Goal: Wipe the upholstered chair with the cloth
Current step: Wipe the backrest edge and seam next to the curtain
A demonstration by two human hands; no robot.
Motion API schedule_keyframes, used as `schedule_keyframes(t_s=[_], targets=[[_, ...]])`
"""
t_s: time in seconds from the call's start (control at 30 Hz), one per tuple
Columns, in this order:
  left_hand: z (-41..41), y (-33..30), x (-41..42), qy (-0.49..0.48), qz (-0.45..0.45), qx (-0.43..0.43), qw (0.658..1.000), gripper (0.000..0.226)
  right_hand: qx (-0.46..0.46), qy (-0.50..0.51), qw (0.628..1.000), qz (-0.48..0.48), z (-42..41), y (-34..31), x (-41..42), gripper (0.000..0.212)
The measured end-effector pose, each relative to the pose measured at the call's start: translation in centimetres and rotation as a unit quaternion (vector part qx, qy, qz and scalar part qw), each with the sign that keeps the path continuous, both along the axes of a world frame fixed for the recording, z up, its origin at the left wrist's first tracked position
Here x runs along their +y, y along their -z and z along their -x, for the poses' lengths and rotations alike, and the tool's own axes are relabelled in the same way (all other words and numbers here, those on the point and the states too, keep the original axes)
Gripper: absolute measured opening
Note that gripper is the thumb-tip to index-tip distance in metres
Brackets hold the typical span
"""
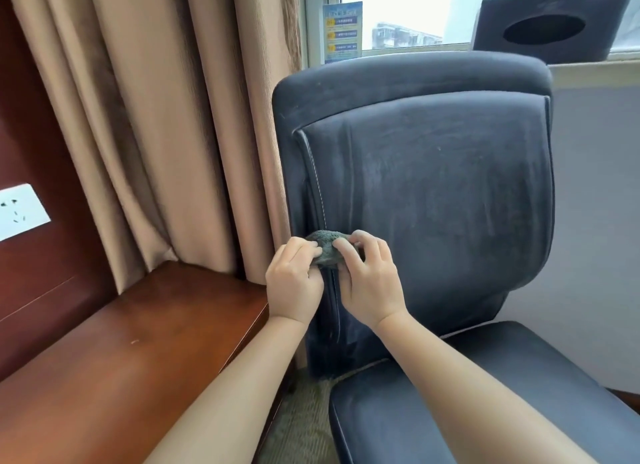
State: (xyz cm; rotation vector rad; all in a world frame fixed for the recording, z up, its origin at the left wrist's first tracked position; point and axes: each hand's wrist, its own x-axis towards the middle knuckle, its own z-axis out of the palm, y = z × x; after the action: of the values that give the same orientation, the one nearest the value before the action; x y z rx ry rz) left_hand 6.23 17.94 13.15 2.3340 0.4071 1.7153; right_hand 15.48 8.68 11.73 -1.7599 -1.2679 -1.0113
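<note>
Grey cloth (327, 250) bunched between fingers (341, 247) of both hands, against chair (433, 193).

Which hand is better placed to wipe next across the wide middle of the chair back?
Probably the right hand: it pinches the cloth on the side facing the chair back; the left hand sits at its edge.

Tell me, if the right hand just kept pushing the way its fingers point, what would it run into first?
Probably the bunched cloth its fingers already pinch, then the chair's backrest right behind; from this view, the right hand seems almost against the upholstery.
</note>
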Motion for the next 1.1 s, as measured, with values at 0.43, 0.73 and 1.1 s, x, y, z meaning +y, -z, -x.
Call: schedule_keyframes(t_s=[0.43, 0.73, 1.1], targets=[[-0.1, 5.1, -0.4, 0.020, 0.067, 0.014, 0.997, 0.021, -0.011, 0.001, 1.000, -0.008, 0.6, 5.3, 0.1, 0.029], [0.2, 7.7, 0.2, 0.029, 0.066, 0.030, 0.997, 0.018, -0.042, 0.010, 0.999, -0.026, 1.0, 7.8, 0.6, 0.028], [0.3, 10.6, 1.6, 0.072, 0.069, 0.077, 0.992, 0.016, -0.060, 0.030, 0.997, -0.044, 2.2, 11.0, 1.3, 0.023]])
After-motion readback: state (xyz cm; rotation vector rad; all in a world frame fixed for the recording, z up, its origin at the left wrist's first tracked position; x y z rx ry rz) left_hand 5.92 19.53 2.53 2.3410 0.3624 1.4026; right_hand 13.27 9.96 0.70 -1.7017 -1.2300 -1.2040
